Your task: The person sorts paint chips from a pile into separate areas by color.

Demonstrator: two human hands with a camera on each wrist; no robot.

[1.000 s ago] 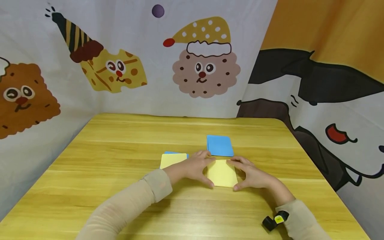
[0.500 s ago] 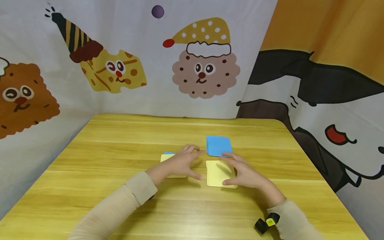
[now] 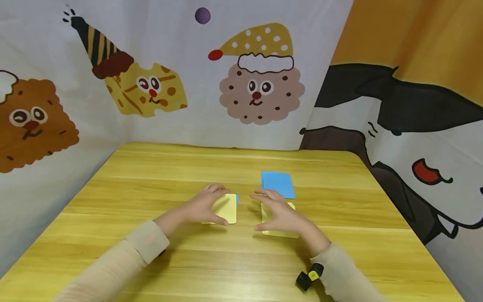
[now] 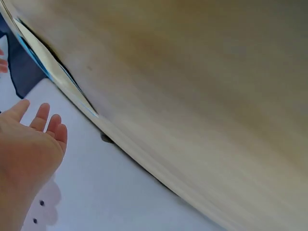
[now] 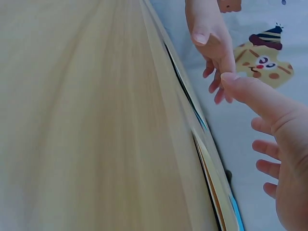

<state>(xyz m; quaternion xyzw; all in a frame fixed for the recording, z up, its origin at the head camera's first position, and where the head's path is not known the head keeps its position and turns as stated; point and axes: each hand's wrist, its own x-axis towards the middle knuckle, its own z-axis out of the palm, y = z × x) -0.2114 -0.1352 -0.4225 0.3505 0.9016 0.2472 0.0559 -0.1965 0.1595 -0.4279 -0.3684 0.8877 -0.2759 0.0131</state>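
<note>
On the wooden table, two yellow square cards lie side by side. My left hand [image 3: 198,207] is over the left yellow card [image 3: 229,209], thumb and fingers spread apart, covering its left part. A blue card [image 3: 237,199] peeks out from beneath that one. My right hand [image 3: 282,216] hovers across the right yellow card [image 3: 266,214], its thumb and fingers also parted and reaching past the card's left edge. Behind it lies a blue square card [image 3: 279,183], with another edge showing under it. In the right wrist view, the right hand [image 5: 286,149] has nothing between thumb and fingers.
The wooden table [image 3: 158,167] extends around the cards on all sides. A printed curtain [image 3: 181,130] with cartoon figures hangs behind and beside it. A black device with a yellow label [image 3: 313,275] is strapped at the right sleeve [image 3: 339,268].
Both hands have come off the edges of the right yellow card and shifted left. The left hand is now over the left yellow card, the right hand across the right one.
</note>
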